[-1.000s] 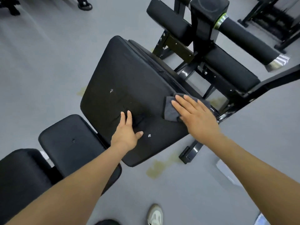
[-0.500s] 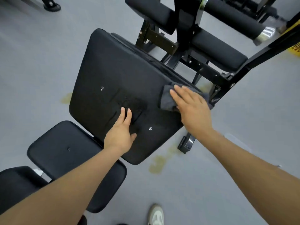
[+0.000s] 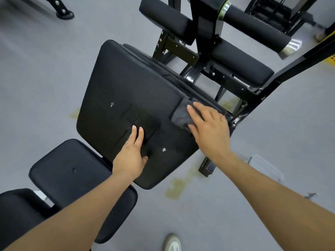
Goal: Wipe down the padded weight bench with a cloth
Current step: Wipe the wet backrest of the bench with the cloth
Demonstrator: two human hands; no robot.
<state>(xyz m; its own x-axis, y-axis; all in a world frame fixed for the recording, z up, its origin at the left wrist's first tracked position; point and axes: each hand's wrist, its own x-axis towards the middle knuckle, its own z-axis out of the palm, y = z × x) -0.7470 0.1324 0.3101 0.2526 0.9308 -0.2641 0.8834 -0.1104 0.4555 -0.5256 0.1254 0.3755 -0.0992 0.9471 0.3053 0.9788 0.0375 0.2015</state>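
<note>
Creased black bench pad [image 3: 130, 84], grey cloth [image 3: 180, 115]

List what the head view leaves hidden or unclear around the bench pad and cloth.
- Cloth: mostly covered by the right hand.
- Pad surface under the left hand: hidden.
- Shoe: cut off by the bottom edge.
- Floor stains: blurred, cause unclear.

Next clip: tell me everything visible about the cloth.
The cloth is a small dark grey rag, soft and rumpled, folded into a rough pad. It lies flat on the big black bench pad, near that pad's right edge. The right hand presses on it with straight fingers, covering its right part. The left hand rests apart on the pad, not touching it.
</note>
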